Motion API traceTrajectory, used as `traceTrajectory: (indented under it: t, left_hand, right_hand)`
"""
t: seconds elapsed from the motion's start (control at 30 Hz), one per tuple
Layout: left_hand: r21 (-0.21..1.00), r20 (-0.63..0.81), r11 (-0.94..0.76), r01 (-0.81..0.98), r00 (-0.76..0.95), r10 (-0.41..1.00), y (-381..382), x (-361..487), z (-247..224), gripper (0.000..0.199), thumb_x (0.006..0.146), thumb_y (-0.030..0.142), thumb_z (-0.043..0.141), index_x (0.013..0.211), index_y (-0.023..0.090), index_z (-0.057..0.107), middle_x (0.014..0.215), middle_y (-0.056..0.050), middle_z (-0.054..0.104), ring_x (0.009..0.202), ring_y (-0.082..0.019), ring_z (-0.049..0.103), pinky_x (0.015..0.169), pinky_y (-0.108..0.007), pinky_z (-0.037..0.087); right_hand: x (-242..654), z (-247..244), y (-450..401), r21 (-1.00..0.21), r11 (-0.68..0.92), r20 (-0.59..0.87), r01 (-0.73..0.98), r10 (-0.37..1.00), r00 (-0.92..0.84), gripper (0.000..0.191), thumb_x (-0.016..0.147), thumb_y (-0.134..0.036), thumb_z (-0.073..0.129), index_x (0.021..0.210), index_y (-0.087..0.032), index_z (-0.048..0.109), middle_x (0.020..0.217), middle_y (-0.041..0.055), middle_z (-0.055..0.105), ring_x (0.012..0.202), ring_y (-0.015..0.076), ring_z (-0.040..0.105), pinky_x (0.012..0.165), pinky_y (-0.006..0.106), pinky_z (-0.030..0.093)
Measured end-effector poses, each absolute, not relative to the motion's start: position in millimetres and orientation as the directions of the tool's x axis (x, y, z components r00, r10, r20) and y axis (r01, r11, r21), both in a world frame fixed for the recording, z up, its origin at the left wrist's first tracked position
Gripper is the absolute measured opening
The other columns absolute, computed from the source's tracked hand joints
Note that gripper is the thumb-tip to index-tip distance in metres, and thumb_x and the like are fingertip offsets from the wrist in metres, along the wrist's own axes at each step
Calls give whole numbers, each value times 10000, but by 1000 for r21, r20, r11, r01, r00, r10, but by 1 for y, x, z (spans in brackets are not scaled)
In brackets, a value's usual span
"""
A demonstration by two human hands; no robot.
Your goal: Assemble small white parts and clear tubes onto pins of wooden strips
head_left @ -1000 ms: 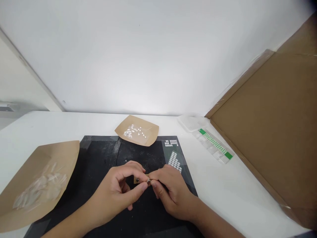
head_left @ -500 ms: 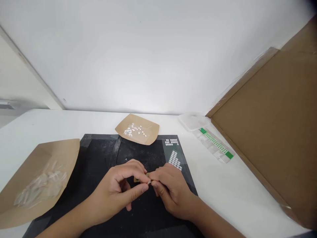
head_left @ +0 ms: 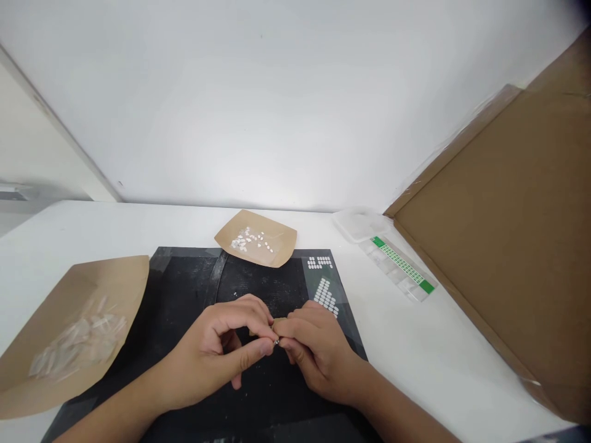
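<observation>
Over the black mat point(head_left: 180, 307), my left hand point(head_left: 221, 347) and my right hand point(head_left: 318, 351) meet fingertip to fingertip. A tiny shiny piece point(head_left: 276, 341) shows between them, pinched by the thumb and index finger of my left hand. My right hand is closed in a pinch at the same spot, its fingers touching the piece's other side. A bit of tan material point(head_left: 279, 320) shows behind the fingertips, mostly hidden by them. The small piece's exact shape is too small to make out.
A brown paper tray point(head_left: 111, 271) with clear strips lies left. Behind the mat's centre, another paper tray point(head_left: 286, 246) holds small white pieces. White oval stickers point(head_left: 325, 295) lie on the mat's right. Further right are a green-and-white strip point(head_left: 401, 264), a clear container point(head_left: 357, 224) and cardboard point(head_left: 508, 246).
Both hands stay together in nearly the same place. The fingertips and the small piece have shifted slightly, and the whole view has moved a little.
</observation>
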State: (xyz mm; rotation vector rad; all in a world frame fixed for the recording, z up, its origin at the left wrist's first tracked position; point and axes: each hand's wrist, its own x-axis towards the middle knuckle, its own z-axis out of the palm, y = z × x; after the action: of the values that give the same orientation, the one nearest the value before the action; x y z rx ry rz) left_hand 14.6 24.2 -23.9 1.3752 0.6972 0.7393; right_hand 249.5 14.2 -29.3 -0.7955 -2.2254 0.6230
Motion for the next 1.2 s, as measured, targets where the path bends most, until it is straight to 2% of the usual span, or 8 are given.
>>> traceTrajectory:
  t: [0.47, 0.73, 0.93, 1.07, 1.2]
  left_hand:
    - [997, -69, 72, 21, 622, 780, 26, 15, -14, 242, 977, 392, 682, 984, 164, 761, 1054, -84, 598, 755, -130, 610, 468, -169, 601]
    - [993, -107, 56, 102, 618, 779, 25, 15, -16, 305, 1007, 458, 619, 974, 174, 726, 972, -23, 532, 652, -75, 558, 499, -166, 594]
    - [983, -133, 24, 181, 615, 778, 26, 15, -17, 289, 1001, 460, 625, 979, 189, 723, 972, -7, 529, 597, -52, 545, 487, -162, 581]
    - [980, -116, -8, 199, 603, 789, 25, 15, -18, 281, 1000, 450, 619, 979, 187, 717, 967, -7, 530, 586, -51, 537, 461, -158, 568]
    - [978, -129, 5, 207, 593, 795, 24, 18, -18, 284, 998, 452, 620, 967, 184, 707, 964, -6, 542, 579, -51, 535, 456, -161, 571]
  right_hand:
    - [252, -36, 18, -612, 699, 443, 370, 691, -572, 287, 1136, -335, 421, 1057, -216, 671, 720, -29, 637, 646, 130, 544, 706, 312, 309]
    - [256, -38, 22, -503, 731, 464, 462, 679, -569, 320, 1128, -413, 465, 1135, -245, 737, 726, -25, 638, 646, 126, 540, 685, 314, 304]
    - [255, -34, 23, -478, 737, 501, 479, 676, -540, 254, 1082, -430, 577, 1113, -266, 769, 800, -5, 688, 698, 127, 597, 706, 316, 347]
    - [255, -32, 23, -494, 723, 523, 484, 691, -499, 174, 1048, -371, 656, 1120, -265, 774, 875, 9, 716, 761, 134, 642, 728, 316, 389]
    - [256, -33, 22, -495, 726, 554, 477, 687, -470, 160, 1035, -345, 680, 1144, -279, 777, 858, 2, 707, 771, 134, 648, 720, 313, 412]
